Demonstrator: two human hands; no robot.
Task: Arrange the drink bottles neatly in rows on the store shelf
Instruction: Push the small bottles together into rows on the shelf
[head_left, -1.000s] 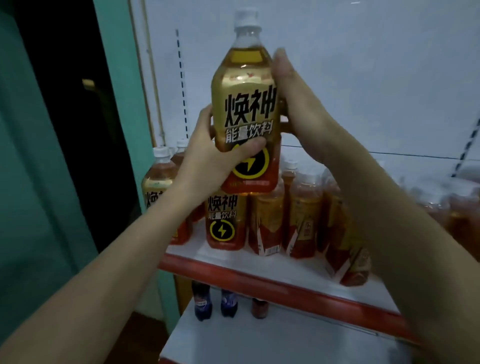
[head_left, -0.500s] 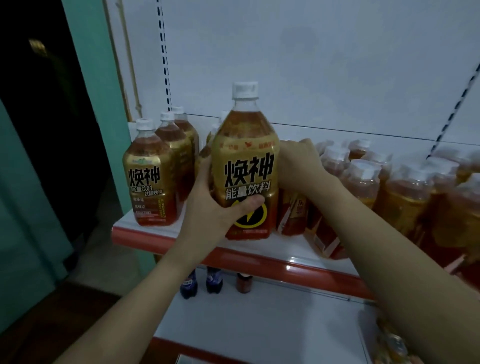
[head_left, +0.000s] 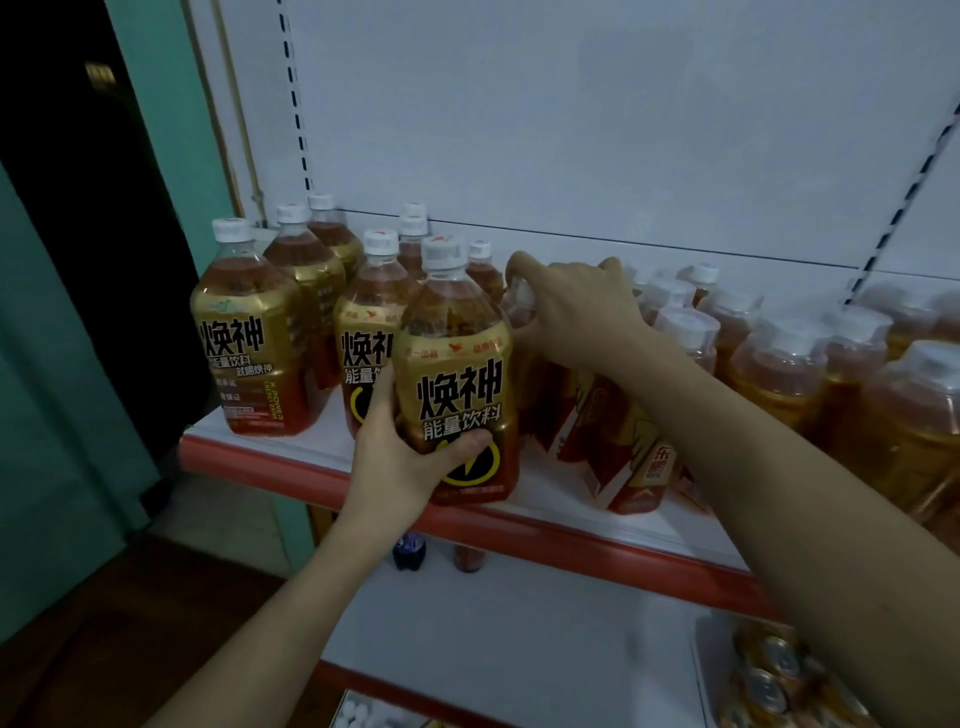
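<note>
While left hand (head_left: 402, 457) grips gold-label bottle (head_left: 457, 374) low on label, bottle stands at shelf (head_left: 291, 462) front edge, frame centre. Right hand (head_left: 576, 306) curled over neighbouring bottle top (head_left: 522, 296), right of centre. More bottles (head_left: 249, 332) ranked upper left.

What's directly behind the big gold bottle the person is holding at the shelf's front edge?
Behind the held bottle, which the left hand grips, stands another gold-labelled bottle, and more white caps show further back. Their lower halves and the shelf floor there are hidden.
</note>
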